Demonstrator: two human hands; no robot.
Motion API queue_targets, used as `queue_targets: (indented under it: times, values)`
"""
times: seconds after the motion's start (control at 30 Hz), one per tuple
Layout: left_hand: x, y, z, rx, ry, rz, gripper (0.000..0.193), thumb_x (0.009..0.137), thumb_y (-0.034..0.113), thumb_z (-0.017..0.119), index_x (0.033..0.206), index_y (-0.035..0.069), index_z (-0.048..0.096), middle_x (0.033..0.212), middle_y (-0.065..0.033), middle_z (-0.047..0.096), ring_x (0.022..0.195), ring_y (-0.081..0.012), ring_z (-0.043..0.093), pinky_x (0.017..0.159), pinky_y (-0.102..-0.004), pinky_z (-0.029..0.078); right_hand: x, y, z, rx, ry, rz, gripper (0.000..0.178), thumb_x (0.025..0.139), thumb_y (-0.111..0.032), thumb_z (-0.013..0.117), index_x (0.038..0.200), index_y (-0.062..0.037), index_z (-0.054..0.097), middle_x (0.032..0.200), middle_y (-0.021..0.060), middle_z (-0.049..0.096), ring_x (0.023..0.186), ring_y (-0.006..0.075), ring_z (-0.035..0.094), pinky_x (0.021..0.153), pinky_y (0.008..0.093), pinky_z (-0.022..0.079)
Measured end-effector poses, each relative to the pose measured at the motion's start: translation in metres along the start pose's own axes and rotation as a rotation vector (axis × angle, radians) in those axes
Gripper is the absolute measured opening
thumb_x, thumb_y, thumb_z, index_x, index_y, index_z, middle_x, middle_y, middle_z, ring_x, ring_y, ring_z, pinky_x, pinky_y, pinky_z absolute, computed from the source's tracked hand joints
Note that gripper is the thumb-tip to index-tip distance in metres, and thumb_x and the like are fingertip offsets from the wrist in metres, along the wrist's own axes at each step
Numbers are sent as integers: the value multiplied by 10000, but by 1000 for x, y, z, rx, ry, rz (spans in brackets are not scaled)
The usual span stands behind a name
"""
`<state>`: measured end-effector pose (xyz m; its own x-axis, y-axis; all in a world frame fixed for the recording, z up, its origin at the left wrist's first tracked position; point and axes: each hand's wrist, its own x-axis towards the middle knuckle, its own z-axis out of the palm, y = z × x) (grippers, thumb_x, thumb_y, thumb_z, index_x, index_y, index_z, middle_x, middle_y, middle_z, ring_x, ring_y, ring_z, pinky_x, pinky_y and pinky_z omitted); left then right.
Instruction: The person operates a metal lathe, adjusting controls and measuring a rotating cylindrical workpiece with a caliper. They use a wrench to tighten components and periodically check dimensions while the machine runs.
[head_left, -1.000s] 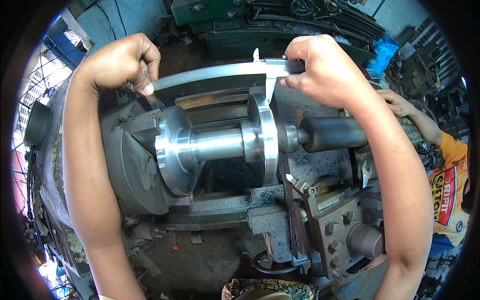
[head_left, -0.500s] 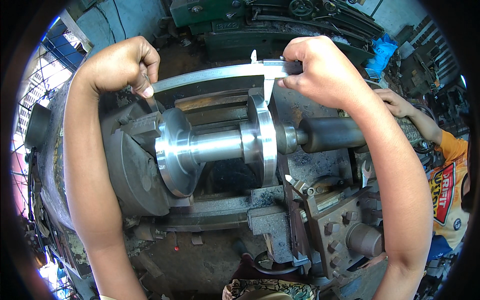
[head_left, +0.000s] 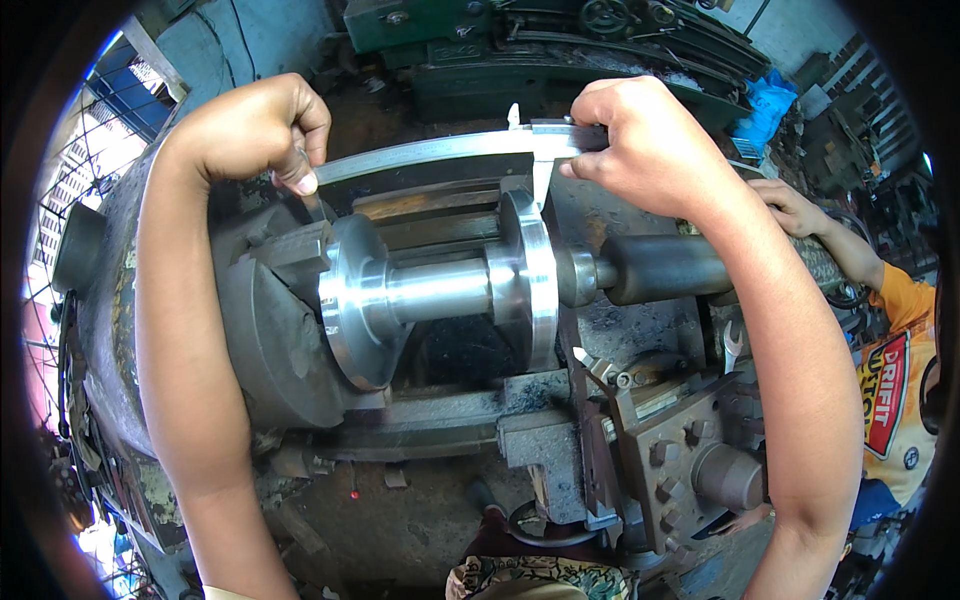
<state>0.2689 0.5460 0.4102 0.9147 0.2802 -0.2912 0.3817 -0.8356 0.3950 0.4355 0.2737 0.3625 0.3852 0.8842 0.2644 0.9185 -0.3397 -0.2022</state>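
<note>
A long silver vernier caliper (head_left: 430, 153) spans the far side of a shiny metal spool-shaped part (head_left: 440, 287) with two round flanges. My left hand (head_left: 262, 135) pinches the caliper's left end, by the left flange (head_left: 355, 300). Closed round the dark right end of the caliper is my right hand (head_left: 645, 145), just beyond the right flange (head_left: 540, 285). One caliper jaw (head_left: 542, 182) points down at that flange's upper edge; whether it touches I cannot tell. The other jaw, under my left fingers, is mostly hidden.
The part sits between a lathe chuck (head_left: 280, 350) and a dark tailstock cylinder (head_left: 665, 268). A bolted tool post (head_left: 690, 470) stands near right, with a wrench (head_left: 733, 345) behind. Another person's hand (head_left: 790, 205) rests by the tailstock. A green machine (head_left: 560, 75) stands at the back.
The view has shifted slightly, so the part and both hands appear a little farther right. Both hands keep their hold on the caliper.
</note>
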Motion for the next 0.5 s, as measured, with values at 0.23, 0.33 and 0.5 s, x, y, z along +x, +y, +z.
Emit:
queue_targets:
  times: [0.23, 0.33, 0.5]
  values:
    - [0, 0, -1, -8, -25, 15, 234, 547, -42, 817, 745, -42, 693, 599, -44, 615, 553, -121, 573, 545, -294, 446, 3, -2, -4, 10, -47, 7, 259, 724, -133, 829, 881, 47, 730, 802, 225, 691, 773, 355, 695, 727, 399, 550]
    - [0, 1, 0, -2, -38, 12, 228, 555, -45, 816, 747, -44, 693, 606, -49, 625, 562, -124, 592, 543, -291, 455, 3, 0, -3, 14, -35, 5, 259, 715, -130, 830, 867, 50, 724, 791, 227, 686, 767, 363, 692, 721, 400, 547]
    - [1, -2, -4, -29, -92, 32, 227, 586, -37, 815, 779, -48, 696, 627, -59, 649, 569, -125, 598, 547, -290, 468, 4, 1, -2, 48, -8, -44, 248, 688, -104, 824, 815, 58, 687, 772, 199, 660, 754, 346, 666, 703, 402, 526]
